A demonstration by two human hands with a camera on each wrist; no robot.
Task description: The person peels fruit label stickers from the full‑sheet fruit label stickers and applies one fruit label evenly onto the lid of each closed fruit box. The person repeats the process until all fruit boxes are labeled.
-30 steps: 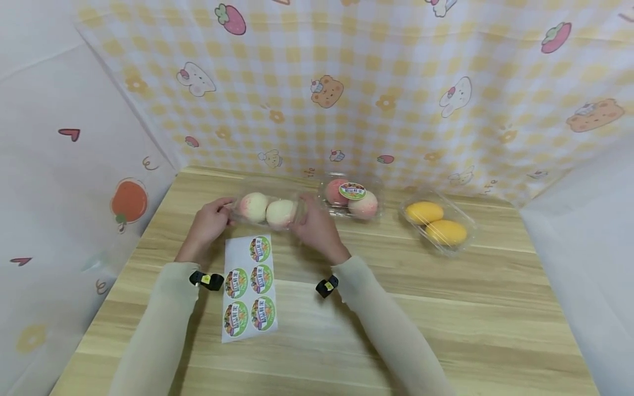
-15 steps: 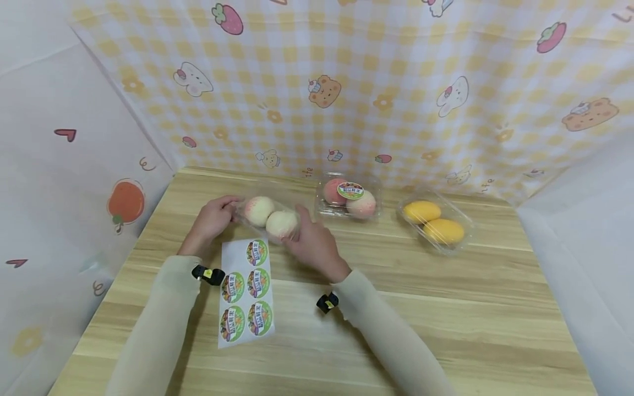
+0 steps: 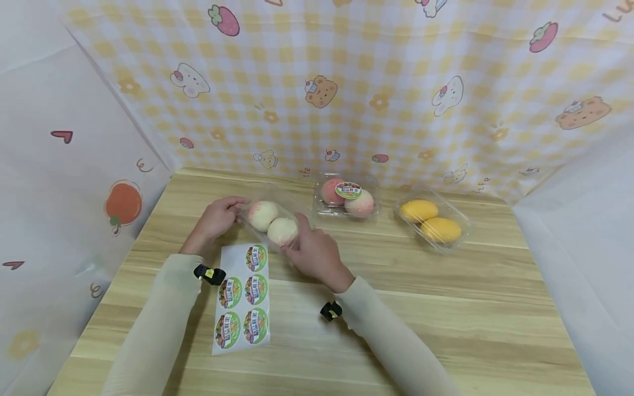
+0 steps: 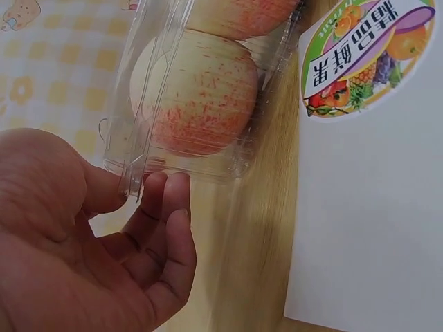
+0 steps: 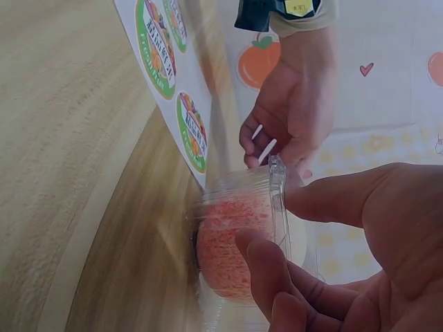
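A clear plastic clamshell box (image 3: 284, 202) with two pale pink-blushed peaches (image 3: 263, 215) is held between both hands in the head view, angled with its right end nearer me. My left hand (image 3: 216, 221) pinches the rim at its left corner; the left wrist view shows thumb and fingertips at that box edge (image 4: 131, 181). At the other end my right hand (image 3: 319, 253) grips the box, thumb against the rim and fingers along the side in the right wrist view. Just in front lies a white sheet (image 3: 233, 257) bearing several round fruit stickers (image 3: 256, 290).
Behind and right stands another clear box (image 3: 371, 181) of two peaches, with a round sticker (image 3: 349, 190) on its lid. Farther right, a clear box (image 3: 448, 248) holds two yellow mangoes (image 3: 441, 229). A checked curtain (image 3: 376, 71) hangs behind the wooden table (image 3: 421, 308).
The peach box has turned, its right end swinging toward me as my right hand came nearer and lower. My left hand has kept its corner of the box.
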